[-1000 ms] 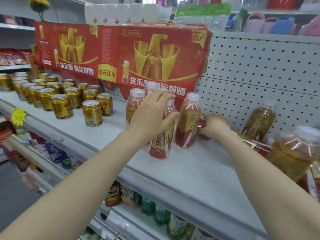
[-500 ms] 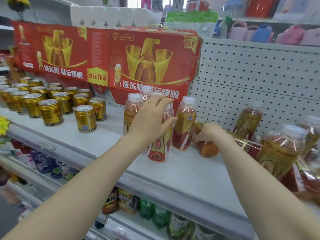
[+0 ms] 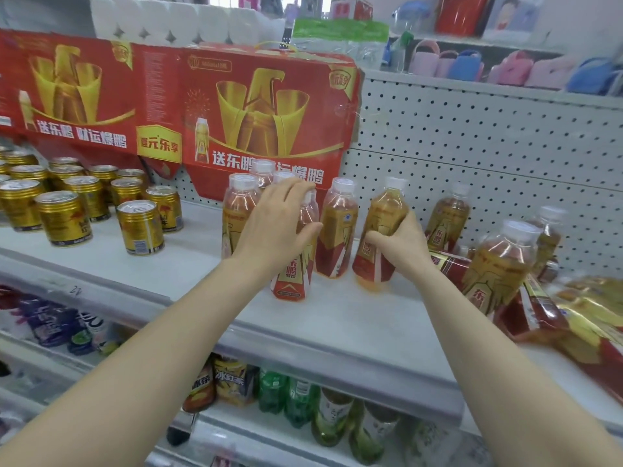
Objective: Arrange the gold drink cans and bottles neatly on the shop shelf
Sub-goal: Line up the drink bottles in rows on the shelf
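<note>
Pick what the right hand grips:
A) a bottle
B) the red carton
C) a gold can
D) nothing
A: the right hand has fingers and thumb curled round a tilted bottle.

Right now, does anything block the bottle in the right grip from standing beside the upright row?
Nothing visible does. The tilted bottle in the right grip is right of the row's last bottle, bare shelf below.
</note>
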Motion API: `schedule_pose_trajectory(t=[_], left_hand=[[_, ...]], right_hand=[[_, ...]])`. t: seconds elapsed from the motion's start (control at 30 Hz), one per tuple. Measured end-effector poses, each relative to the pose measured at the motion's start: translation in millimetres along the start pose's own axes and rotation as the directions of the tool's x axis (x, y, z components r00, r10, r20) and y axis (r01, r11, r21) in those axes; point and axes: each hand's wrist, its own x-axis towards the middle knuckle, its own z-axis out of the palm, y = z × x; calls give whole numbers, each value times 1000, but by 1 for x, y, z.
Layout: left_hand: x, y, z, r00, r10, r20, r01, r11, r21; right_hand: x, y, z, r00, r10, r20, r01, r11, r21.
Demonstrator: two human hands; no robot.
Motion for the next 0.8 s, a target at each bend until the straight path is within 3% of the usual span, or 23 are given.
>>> schedule_pose_trajectory(t=[0.17, 0.53, 0.67, 0.8], left_hand=[[-11, -1, -3, 999, 15, 45, -16, 1000, 18], [-15, 0, -12, 994, 31, 107, -30, 1000, -3], [-14, 0, -16, 991, 25, 129, -25, 1000, -6], [-14, 0, -19, 991, 36, 129, -44, 997, 57]], right_hand=[[-13, -4, 2, 997, -73, -40, 74, 997, 15], [-20, -8, 1, 999, -18, -29, 16, 997, -73], [-26, -16, -8, 1000, -4, 12, 6, 986, -169], [-42, -28, -30, 987, -156, -40, 130, 918, -374]])
